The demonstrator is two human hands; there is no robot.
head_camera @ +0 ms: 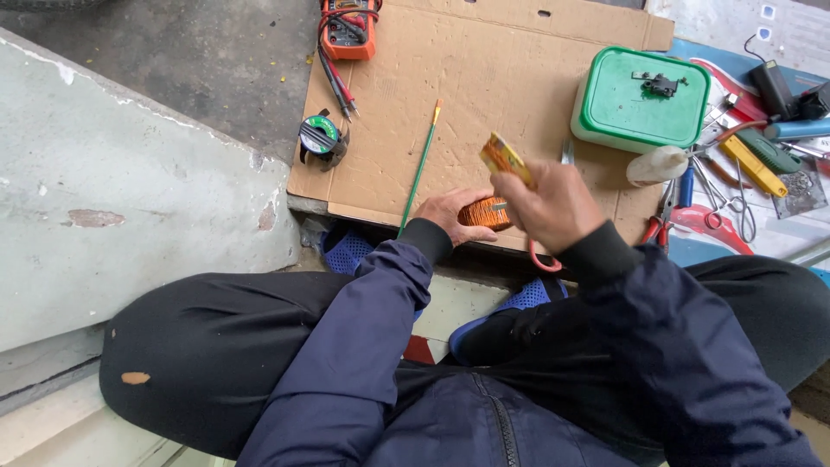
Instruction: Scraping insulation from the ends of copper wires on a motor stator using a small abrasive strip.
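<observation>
My left hand (450, 214) is curled round the copper coil (486, 213), pressing it down on the near edge of the cardboard (501, 78). My right hand (553, 207) is closed above the coil, pinching a small yellow tool (504, 159) that is raised off the cardboard. A green brush (421, 164) lies on the cardboard left of the coil. The green-lidded box (640, 99) sits at the cardboard's far right corner, the orange meter (348, 28) at its far left, the solder reel (322, 138) just off its left edge.
</observation>
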